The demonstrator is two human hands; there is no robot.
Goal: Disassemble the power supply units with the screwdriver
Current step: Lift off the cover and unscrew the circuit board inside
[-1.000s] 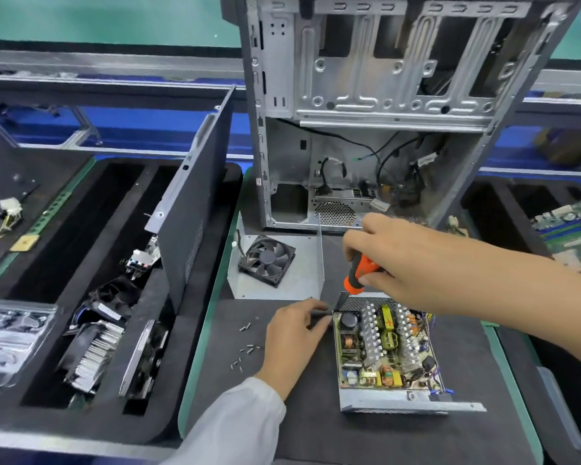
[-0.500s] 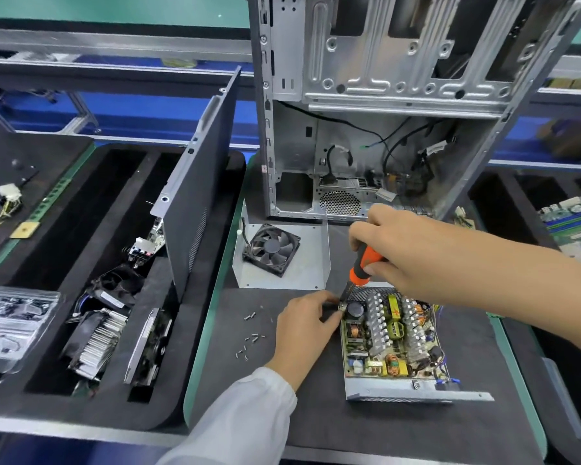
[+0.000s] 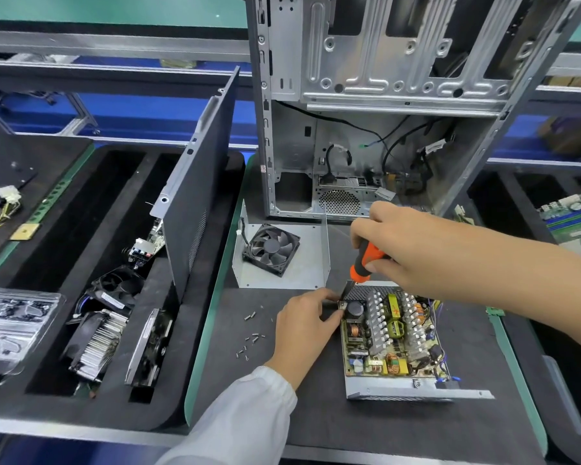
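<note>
An opened power supply unit (image 3: 396, 350) lies on the black mat, its circuit board with heatsinks, coils and capacitors exposed in a grey metal tray. My right hand (image 3: 393, 246) grips an orange-and-black screwdriver (image 3: 364, 260) upright, its tip hidden at the unit's far left corner. My left hand (image 3: 307, 322) grips the unit's left edge at that same corner, thumb and fingers against the metal wall. The removed grey cover (image 3: 282, 260) with a black fan (image 3: 270, 248) on it lies just behind.
Several loose screws (image 3: 250, 337) lie on the mat left of my left hand. An open computer case (image 3: 366, 105) stands behind. A black side panel (image 3: 198, 182) leans in a foam tray (image 3: 47, 330) holding heatsinks and fans. A green motherboard (image 3: 574, 216) sits far right.
The view has shifted slightly downward and closer. Both hands stay at the unit's far left corner; my right hand keeps the screwdriver upright there.
</note>
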